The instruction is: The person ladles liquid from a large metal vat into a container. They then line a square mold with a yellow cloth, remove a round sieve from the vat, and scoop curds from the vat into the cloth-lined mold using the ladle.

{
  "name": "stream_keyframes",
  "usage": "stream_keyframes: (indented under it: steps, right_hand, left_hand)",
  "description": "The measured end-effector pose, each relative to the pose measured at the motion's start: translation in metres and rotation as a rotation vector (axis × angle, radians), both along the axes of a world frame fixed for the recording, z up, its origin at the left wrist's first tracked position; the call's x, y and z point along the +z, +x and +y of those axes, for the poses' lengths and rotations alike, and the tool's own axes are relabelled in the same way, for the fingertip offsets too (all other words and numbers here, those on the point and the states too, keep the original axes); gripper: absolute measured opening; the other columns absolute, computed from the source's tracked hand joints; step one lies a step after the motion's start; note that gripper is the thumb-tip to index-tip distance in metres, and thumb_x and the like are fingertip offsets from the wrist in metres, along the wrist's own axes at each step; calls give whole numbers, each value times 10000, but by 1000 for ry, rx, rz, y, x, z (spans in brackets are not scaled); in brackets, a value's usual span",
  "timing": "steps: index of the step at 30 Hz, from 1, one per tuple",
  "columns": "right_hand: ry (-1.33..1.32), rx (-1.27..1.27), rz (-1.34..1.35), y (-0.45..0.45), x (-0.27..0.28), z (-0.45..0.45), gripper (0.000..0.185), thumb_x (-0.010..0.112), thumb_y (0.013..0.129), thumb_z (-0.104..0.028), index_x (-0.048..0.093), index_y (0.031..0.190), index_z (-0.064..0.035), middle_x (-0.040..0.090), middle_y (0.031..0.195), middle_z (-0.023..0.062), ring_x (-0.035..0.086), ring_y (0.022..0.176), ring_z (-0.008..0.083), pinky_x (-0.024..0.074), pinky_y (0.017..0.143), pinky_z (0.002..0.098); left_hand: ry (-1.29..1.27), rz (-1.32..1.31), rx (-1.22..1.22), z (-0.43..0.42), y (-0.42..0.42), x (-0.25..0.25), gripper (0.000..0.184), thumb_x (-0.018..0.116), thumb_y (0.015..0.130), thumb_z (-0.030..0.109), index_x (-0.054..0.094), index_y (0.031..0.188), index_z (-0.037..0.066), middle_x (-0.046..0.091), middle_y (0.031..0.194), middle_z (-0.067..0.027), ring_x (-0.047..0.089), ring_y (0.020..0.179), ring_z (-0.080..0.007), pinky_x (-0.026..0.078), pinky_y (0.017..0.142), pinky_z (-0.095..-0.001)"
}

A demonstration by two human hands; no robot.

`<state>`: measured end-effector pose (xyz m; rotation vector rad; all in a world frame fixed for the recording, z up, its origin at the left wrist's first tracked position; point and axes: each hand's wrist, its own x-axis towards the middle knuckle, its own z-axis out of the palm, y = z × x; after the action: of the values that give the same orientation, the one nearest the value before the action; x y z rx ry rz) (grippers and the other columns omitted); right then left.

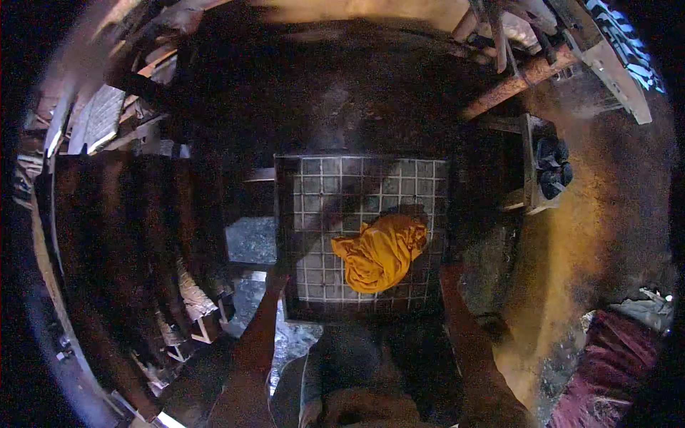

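A small square table (342, 176) with a dark frame and a tiled, light-lined top stands directly in front of me. A crumpled orange cloth (382, 253) lies on its tiles, right of the middle and towards my side. My left hand (278, 277) is closed at the left edge of the table, near its front corner. On the opposite edge, my right hand (451, 274) grips the frame at about the same height. Deep shadow hides most of the fingers of both hands. Neither hand touches the cloth.
To the right stands a wooden bench (529, 164) with dark shoes (553, 167) on it. Dark red fabric (610, 371) lies at the lower right. Wooden beams and boards (100, 118) crowd the upper left, and a sloping beam (521, 82) juts in at the upper right.
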<state>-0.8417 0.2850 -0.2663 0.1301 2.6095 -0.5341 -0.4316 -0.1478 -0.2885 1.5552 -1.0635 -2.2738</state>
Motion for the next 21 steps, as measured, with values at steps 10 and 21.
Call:
stream_keyframes:
  steps: [10,21]
  right_hand:
    - [-608,-45,-427,112,79,-208,652,692,692,-234,382,1242,-72,480,1155,89,490,1024,218,405,881,371]
    - [-1233,285,-309,200,422,-175,662,759,625,-220,440,1170,-20,562,1037,76,542,949,207,437,855,347]
  left_hand:
    - [-727,-199,-232,54,-53,139,301,592,765,234,538,1007,64,572,817,-28,530,665,-152,429,551,-301]
    - [-190,447,61,116,0,158,393,543,809,114,450,1186,58,551,981,-82,564,836,-190,473,658,-260]
